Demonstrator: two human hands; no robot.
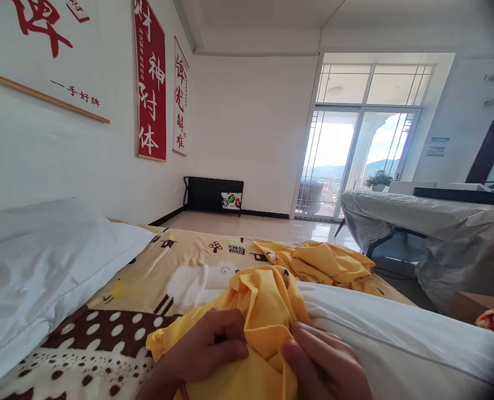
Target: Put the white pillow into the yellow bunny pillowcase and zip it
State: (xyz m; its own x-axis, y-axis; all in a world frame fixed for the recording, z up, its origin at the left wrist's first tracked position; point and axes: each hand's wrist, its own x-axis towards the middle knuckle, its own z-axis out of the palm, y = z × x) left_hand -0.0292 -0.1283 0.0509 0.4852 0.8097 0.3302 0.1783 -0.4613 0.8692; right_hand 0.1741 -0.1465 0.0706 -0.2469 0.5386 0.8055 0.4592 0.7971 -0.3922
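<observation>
My left hand point(207, 350) is closed on a bunched yellow pillowcase point(267, 339), its fingers curled into the folds. On the other side of the same folds, my right hand point(326, 361) pinches the fabric between thumb and fingers. Part of the pillowcase spreads out left, beyond my left wrist. A white pillow point(397, 333) lies to the right, its near left end up against the yellow fabric. Whether that end is inside the pillowcase is hidden. A second crumpled yellow cloth point(326, 264) lies just behind the pillow.
Everything lies on a bed with a patterned beige and brown blanket point(117, 328). Another white pillow point(55, 266) rests at the left by the wall. A plastic-covered table point(430, 216) stands at right. A folded black frame point(205, 194) leans on the far wall near a glass door point(355, 150).
</observation>
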